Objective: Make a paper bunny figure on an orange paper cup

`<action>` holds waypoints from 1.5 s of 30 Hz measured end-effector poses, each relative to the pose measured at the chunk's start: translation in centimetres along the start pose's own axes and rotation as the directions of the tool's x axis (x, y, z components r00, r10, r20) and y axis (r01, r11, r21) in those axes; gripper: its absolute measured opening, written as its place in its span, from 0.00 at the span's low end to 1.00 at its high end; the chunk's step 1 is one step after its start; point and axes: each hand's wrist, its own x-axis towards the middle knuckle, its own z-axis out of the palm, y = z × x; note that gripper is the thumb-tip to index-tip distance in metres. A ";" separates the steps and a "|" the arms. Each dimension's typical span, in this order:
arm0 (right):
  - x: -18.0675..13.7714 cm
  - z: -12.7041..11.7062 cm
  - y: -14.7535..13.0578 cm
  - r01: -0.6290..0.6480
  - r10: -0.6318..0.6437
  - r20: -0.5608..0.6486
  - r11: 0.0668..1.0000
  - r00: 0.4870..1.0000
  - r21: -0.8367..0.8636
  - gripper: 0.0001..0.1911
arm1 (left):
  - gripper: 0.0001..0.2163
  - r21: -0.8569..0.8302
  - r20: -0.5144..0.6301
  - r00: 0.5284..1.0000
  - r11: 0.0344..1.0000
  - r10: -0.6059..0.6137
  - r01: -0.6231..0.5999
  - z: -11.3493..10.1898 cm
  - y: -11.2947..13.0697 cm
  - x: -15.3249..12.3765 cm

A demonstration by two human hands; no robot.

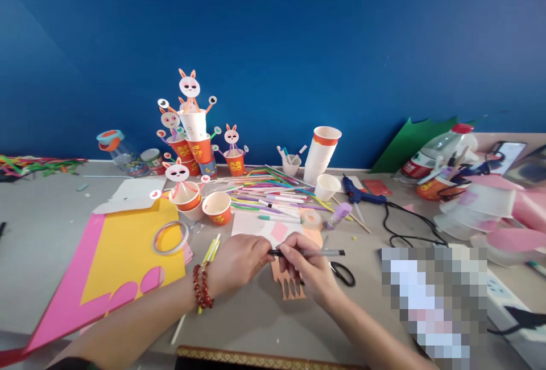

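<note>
My right hand point(307, 266) is closed round a thin grey marker pen point(318, 253) that lies level across the table, its dark end pointing left. My left hand point(239, 262), with a red bead bracelet at the wrist, pinches that dark end. Under both hands lies an orange paper cut-out point(290, 289) with oval marks. Black-handled scissors point(343, 274) rest just right of my right hand. A white sheet with a pink scrap point(278, 230) lies just beyond my fingers.
Yellow and pink card sheets point(123, 256) with a tape ring point(170, 237) lie at left. Paper cups with rabbit faces point(193, 131), loose coloured straws point(273, 196), a cup stack point(321, 153), a blue glue gun point(357, 193) with its cable, and a bottle point(439, 153) crowd the back.
</note>
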 end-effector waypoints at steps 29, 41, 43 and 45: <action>3.7 -0.8 1.9 -0.071 0.080 0.034 0.976 0.996 -0.208 0.01 | 0.08 -0.114 0.036 0.998 0.993 0.049 -0.044 1.9 -3.5 -3.7; 3.6 -0.3 4.8 0.007 -0.011 -0.008 0.936 1.000 -0.351 0.05 | 0.18 0.053 0.105 0.993 0.997 0.047 -0.053 3.6 -4.3 -3.6; 3.5 -0.3 4.9 0.001 -0.003 -0.004 0.929 1.000 -0.369 0.05 | 0.19 0.069 0.117 0.992 0.996 0.049 -0.057 3.7 -4.3 -3.7; 3.4 -0.3 4.9 -0.005 0.007 0.004 0.923 1.000 -0.386 0.05 | 0.20 0.080 0.132 0.990 0.995 0.050 -0.061 3.7 -4.4 -3.7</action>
